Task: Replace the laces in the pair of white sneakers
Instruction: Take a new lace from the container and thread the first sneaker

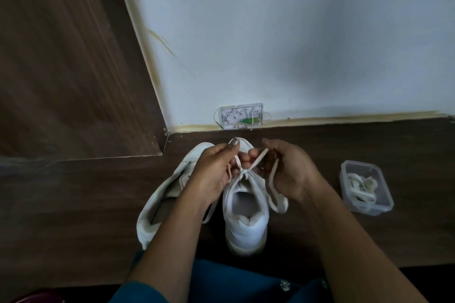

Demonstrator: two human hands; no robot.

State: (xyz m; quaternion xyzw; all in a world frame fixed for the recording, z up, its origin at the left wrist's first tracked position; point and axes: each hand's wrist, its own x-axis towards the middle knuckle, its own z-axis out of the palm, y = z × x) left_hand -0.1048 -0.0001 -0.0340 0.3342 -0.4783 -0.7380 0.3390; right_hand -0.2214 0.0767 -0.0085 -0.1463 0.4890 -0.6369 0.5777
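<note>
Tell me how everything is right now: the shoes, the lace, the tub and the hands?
Upright shoe: standing, laced, not yet tied.
Tipped shoe: lying on its side, lacing hidden.
Lace: crossed above the upright shoe, held at both ends.
Left hand: grips the lace.
Right hand: pinches the lace.
Tub: open, no lid, laces inside.
Wall box: looks open.

Container (365, 188) right; wall (295, 44) ahead.

left hand (216, 167): fingers curled, pinching lace (257, 158) | right hand (288, 171): curled, pinching same lace | forearms: reaching forward, hands close together
</note>
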